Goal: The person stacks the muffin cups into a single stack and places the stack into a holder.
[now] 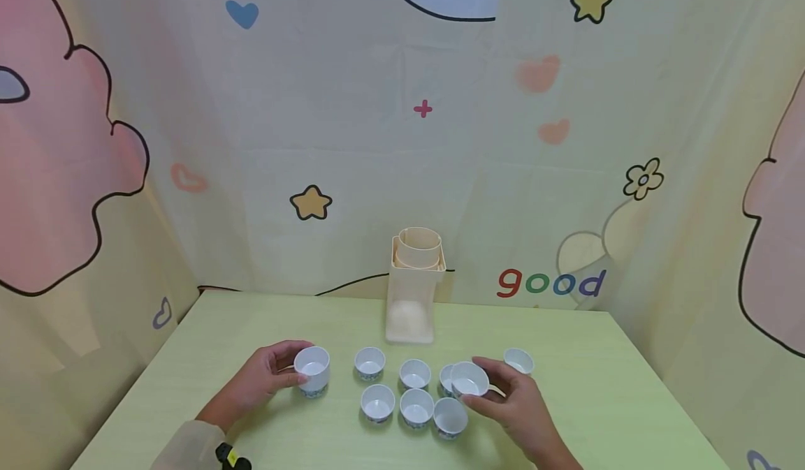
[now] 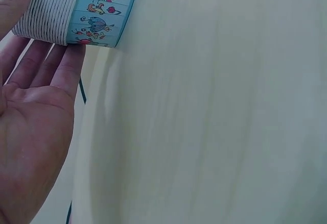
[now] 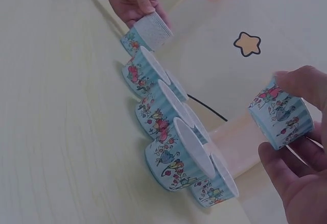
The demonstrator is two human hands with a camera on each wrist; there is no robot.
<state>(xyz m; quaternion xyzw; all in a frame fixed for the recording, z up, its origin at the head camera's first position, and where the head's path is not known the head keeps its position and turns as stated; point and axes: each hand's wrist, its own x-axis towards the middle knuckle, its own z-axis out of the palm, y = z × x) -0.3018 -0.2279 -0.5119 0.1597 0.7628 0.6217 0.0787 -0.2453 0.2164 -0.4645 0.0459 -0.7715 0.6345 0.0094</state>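
Observation:
My left hand (image 1: 267, 376) grips a stack of nested paper cups (image 1: 312, 366) between thumb and fingers at the left of the table. In the left wrist view the stacked rims (image 2: 48, 12) form white ridges above a light blue printed side. Pinched in my right hand (image 1: 512, 400) is a single paper cup (image 1: 469, 380), mouth up, raised off the table in the right wrist view. Several matching cups stand upright between the hands, among them a front cup (image 1: 450, 417) and a back left cup (image 1: 370, 362). The held cup partly hides one cup (image 1: 445, 379) behind it.
At the back middle stands a cream-coloured holder (image 1: 410, 302) with an upright round tube (image 1: 419, 246). Another paper cup (image 1: 518, 360) stands alone beyond my right hand. A printed cloth (image 1: 352, 142) hangs behind the pale green table (image 1: 264, 316).

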